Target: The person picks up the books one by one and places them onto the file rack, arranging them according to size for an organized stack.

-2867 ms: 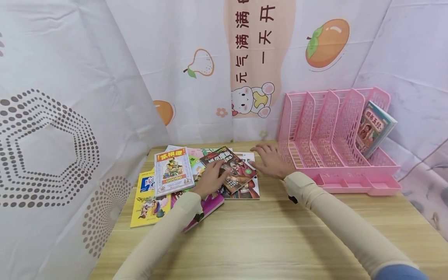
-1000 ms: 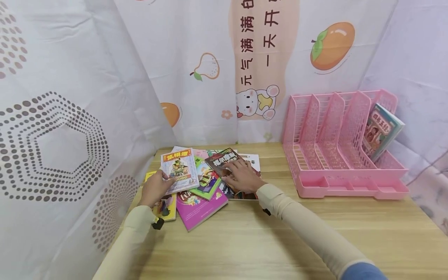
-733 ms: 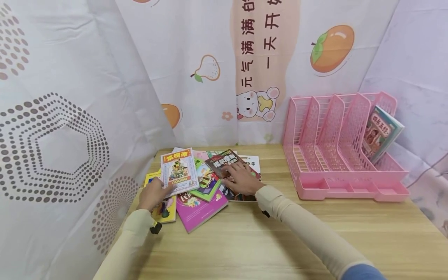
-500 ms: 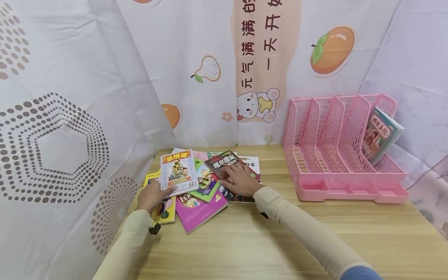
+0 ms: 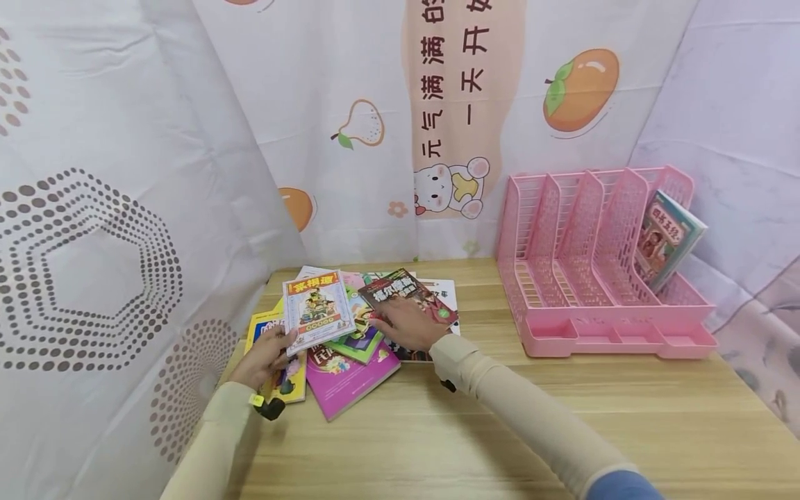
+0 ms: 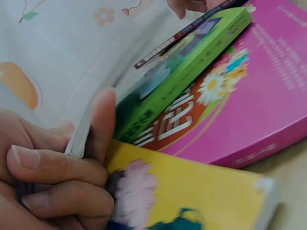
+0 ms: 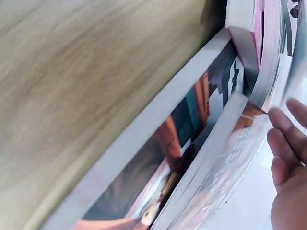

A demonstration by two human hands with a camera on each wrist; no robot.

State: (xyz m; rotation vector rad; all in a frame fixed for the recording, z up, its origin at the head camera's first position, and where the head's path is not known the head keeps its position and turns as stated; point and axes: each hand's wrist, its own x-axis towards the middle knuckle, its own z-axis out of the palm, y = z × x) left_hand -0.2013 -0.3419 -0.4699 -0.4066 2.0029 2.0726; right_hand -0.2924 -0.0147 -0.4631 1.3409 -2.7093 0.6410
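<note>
1. At far L of table [image 5: 437, 437]: bks in a loose, overlapping heap; white-bordered bk [image 5: 317, 309] on top at L side.
2. L hand [image 5: 262, 357] pinches white-bordered bk at its lower L corner, digits clamped on both faces; other fingers curled (L wrist view).
3. Yellow bk [image 5: 292, 387] is under/beside that hand, partly covered.
4. R hand [image 5: 409, 325] is over dark bk [image 5: 431, 302], fingers relaxed, slightly apart, not wrapped round it; can't tell how firm any contact is.
5. Dark bk sits askew on white bk [image 5: 447, 288], R side of heap.
6. Btwn hands: green bk [image 5: 359, 346], lying on magenta bk [image 5: 356, 380], whose corner juts twd viewer.
7. R of heap, well apart: pink rack [image 5: 612, 318], 4 slots, small bins in front; teal-edged bk [image 5: 662, 243] leans in rightmost slot.
8. Behind: curtain [image 5: 362, 55] w/ fruit prints.
</note>
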